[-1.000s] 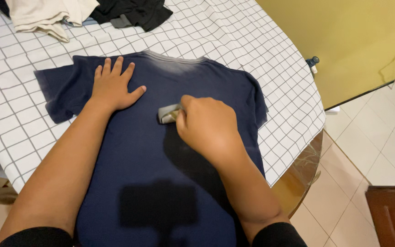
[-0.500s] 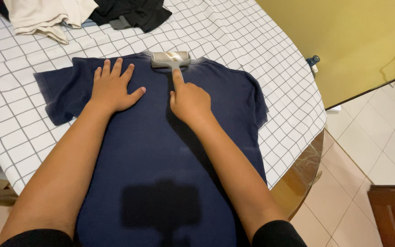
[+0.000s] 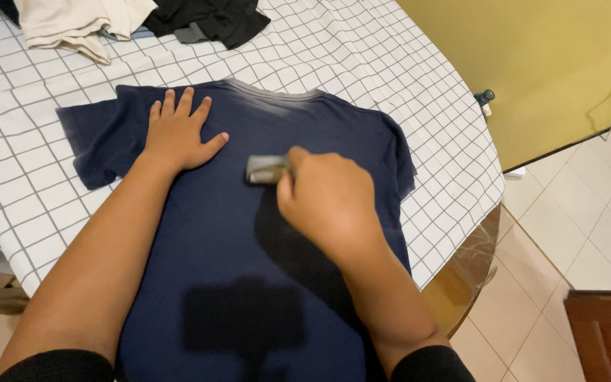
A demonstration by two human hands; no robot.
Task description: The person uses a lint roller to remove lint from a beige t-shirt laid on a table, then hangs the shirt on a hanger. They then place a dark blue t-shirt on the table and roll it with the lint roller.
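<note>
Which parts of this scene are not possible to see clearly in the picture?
- Lint roller, head view: mostly hidden under the right hand; its handle and the grip cannot be seen.
- Navy T-shirt: hem cut off by the bottom edge.
- Beige garment and black garment: cut off by the top edge.

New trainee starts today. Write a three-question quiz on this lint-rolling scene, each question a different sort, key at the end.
1. True or false: the left hand lies flat on the navy T-shirt.
2. Which hand holds the lint roller? A) left B) right C) neither
3. Fill in: the shirt lies on a white cloth with a ____ pattern.

Key
1. True; its fingers are spread near the sleeve.
2. B; the right hand grips the handle, roller head on the shirt below the collar.
3. Grid; the checked tablecloth also bears a beige garment and a black garment at the far edge.
</note>
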